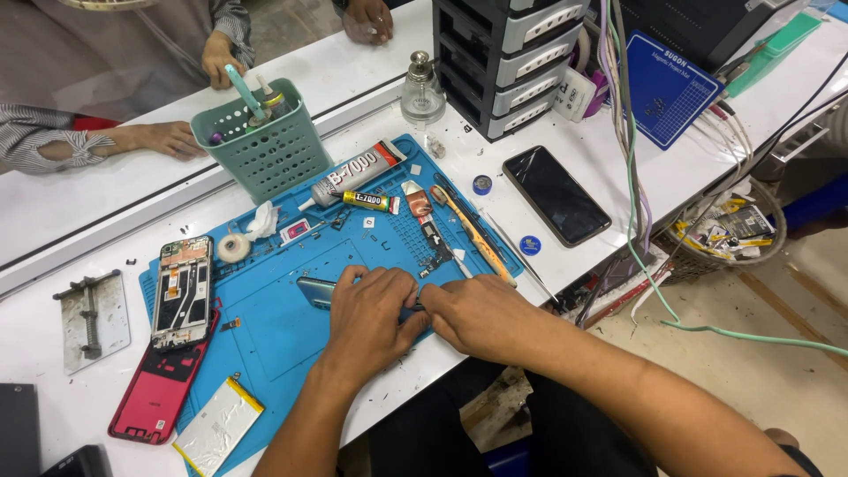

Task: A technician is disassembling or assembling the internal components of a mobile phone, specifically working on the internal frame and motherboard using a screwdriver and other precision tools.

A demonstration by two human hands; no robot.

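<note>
Left hand [369, 311] and right hand [473, 311] pinch a dark phone [314, 290], mostly hidden beneath their fingers. What the right fingertips grip is unclear.

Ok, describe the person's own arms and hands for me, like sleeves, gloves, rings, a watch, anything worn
Both arms are bare from the bottom edge of the picture up to the fingers: no sleeves, gloves or wristbands show. The left hand and the right hand carry no visible ring or watch. Fingernails look short and plain. A sliver of dark clothing shows at the lower right corner by the right arm.
</note>
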